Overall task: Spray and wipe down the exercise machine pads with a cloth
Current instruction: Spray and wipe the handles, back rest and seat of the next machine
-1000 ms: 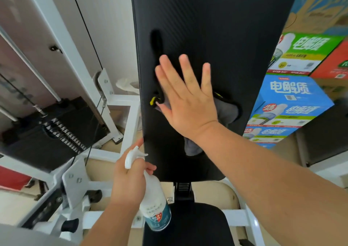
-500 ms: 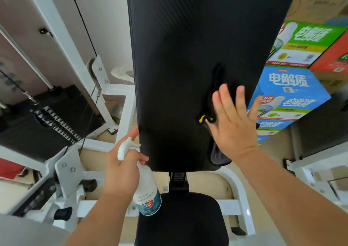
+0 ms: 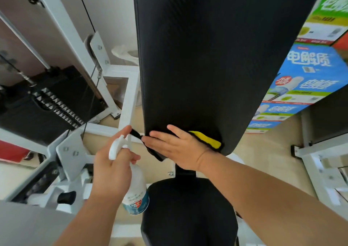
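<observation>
The tall black back pad (image 3: pixel 216 57) of the exercise machine fills the middle of the head view, with the black seat pad (image 3: pixel 188 212) below it. My right hand (image 3: pixel 178 148) lies flat, fingers spread, pressing a dark cloth (image 3: pixel 156 154) with a yellow edge against the pad's bottom left corner. A strip of the cloth sticks out past the pad's left side. My left hand (image 3: pixel 111 172) grips a white spray bottle (image 3: pixel 135 196) with a blue label just left of the seat pad, its nozzle up.
The white machine frame (image 3: pixel 130 99) and black weight stack (image 3: pixel 49 102) stand to the left. Stacked blue and green printed cartons (image 3: pixel 301 80) sit to the right of the back pad. Another white frame (image 3: pixel 323 170) is at the far right.
My right hand has slid the cloth down and leftwards from the pad's right side to its bottom left corner. My left hand with the bottle has stayed roughly in place.
</observation>
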